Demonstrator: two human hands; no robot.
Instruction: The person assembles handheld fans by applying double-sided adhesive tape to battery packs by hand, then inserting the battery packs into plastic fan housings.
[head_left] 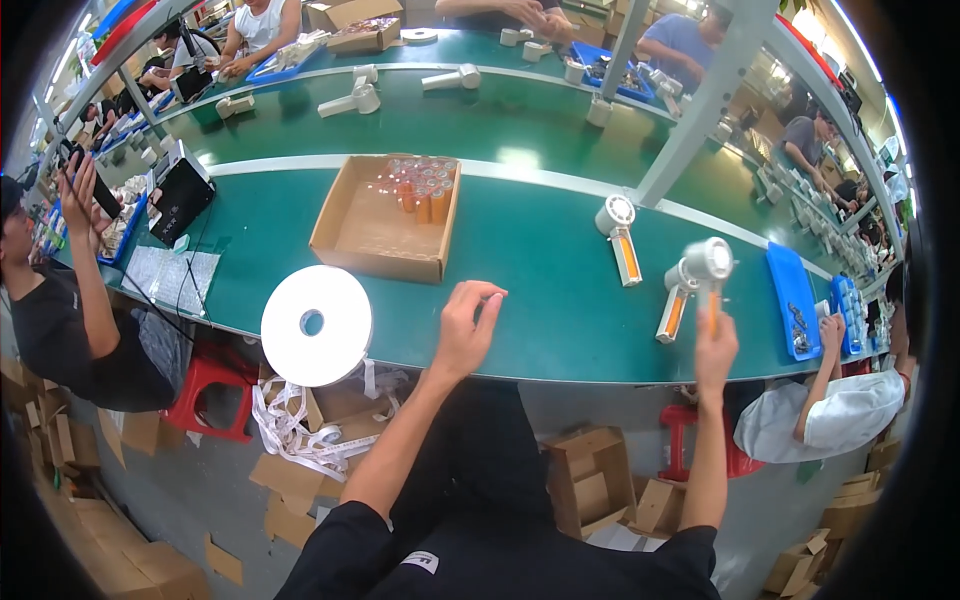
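My right hand point(716, 345) is closed around the handle of a white handheld fan point(709, 262), raised above the green bench and slightly blurred. Orange shows in its handle. A second fan point(675, 298) is beside it, its handle showing an orange battery. Farther back and left lies another fan point(620, 240), grille up, with its handle pointing toward me. Over the bench's front part is my left hand point(468, 328), fingers curled and thumb close to the fingertips; whether anything small is between them, I cannot tell. A cardboard tray point(370, 235) beyond it holds several orange batteries point(424, 203).
A large white reel point(340, 350) overhangs the bench's front edge at left. Blue trays point(793, 290) stand at right. Behind runs a green conveyor point(420, 115) carrying white fan parts. Co-workers sit on both sides, by red stools point(212, 395). Cartons and paper strips litter the floor.
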